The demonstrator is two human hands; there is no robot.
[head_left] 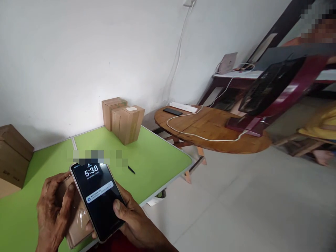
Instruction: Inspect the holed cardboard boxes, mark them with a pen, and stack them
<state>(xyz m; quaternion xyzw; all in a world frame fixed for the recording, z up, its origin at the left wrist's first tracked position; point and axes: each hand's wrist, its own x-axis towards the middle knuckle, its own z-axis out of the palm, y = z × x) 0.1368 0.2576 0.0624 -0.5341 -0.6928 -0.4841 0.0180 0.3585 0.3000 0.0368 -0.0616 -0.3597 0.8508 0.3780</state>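
My right hand (133,213) grips a smartphone (98,206), its thumb lying on the glass. The lit lock screen reads 5:38 and shows one notification. Under and left of the phone is a small brown cardboard box (77,229) with shiny clear tape on it. My left hand (54,210) is closed round this box, with the thumb along its top and near the phone's left edge. Part of the box is hidden behind the phone and the hands. Just beyond the phone, a black pen (131,170) lies on the green table (154,162).
Two cardboard boxes (128,124) stand by the wall, and another box (14,159) sits at the left. Right of the green table, a round wooden table (210,126) carries a dark phone (172,111), a power strip (183,107) and a fan (278,94). A person sits beyond it.
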